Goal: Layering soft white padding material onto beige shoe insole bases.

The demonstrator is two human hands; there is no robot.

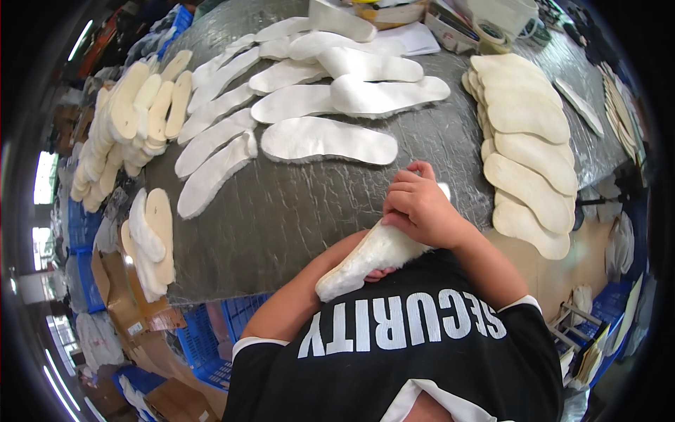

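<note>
A fluffy white fleece insole (376, 257) lies slantwise in front of my chest, its long edge showing a cream layer. My right hand (422, 207) is closed on the upper part of its edge, thumb and fingers pinched together, one finger raised. Most of my left hand (380, 274) is hidden beneath the insole; only its fingertips show, curled against the fleece from below. Just beyond my hands, a white insole (329, 141) lies flat on the dark table (281, 232), in front of overlapping rows of white insoles (295, 102).
Fanned cream insole pieces (527, 155) cover the table's right side. More cream insoles (126, 133) are heaped along the left edge, with a few fleece ones (149, 243) nearer me. Tape rolls (494, 39) and boxes stand at the back. Blue crates (204, 344) sit below the front edge.
</note>
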